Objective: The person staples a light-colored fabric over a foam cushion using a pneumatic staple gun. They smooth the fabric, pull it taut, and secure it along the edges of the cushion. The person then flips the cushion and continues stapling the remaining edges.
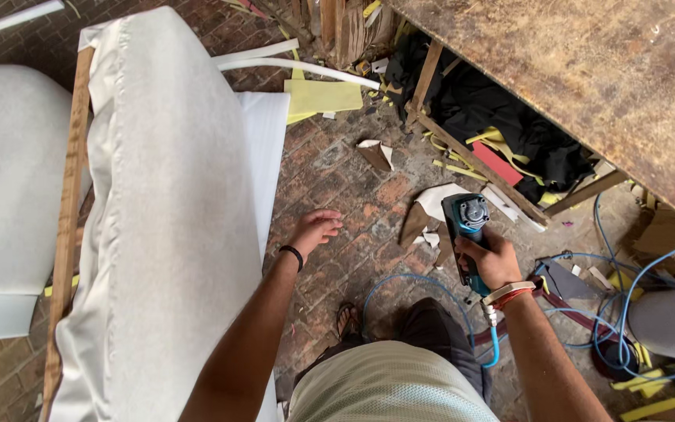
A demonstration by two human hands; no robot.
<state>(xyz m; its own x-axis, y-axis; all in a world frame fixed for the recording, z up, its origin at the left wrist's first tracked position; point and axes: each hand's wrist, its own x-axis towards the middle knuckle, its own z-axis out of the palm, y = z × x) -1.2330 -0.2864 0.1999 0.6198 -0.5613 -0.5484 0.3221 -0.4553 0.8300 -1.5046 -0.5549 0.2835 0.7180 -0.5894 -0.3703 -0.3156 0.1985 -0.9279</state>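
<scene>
**Stapler in one hand, the other hand free beside the upholstered frame**

Right now my right hand [495, 262] is wrapped tight around the grip of a teal pneumatic staple gun with a grey metal head [466, 227], which points away from me over the brick floor. A thin blue air hose [494, 344] runs from its base down past my wrist, where I wear a white and red band [509, 293]. My left hand [316, 229] hangs loose with fingers relaxed and slightly curled, holding nothing, just beside the edge of a large pale grey fabric-covered furniture piece [166, 203]. A black band [292, 255] circles that wrist. Along the far side of that fabric runs a bare wooden rail [68, 211].

Between my hands the worn red brick floor [337, 172] is littered with torn brown and white cardboard scraps [427, 211]. Further off, a flat pale yellow foam sheet [323, 97] lies by white foam strips [298, 69]. To my right stands a stained wooden workbench [587, 70], with black cloth [501, 117] and a red rectangular piece [497, 163] stuffed beneath. More blue hose coils [626, 312] lie near it.
</scene>
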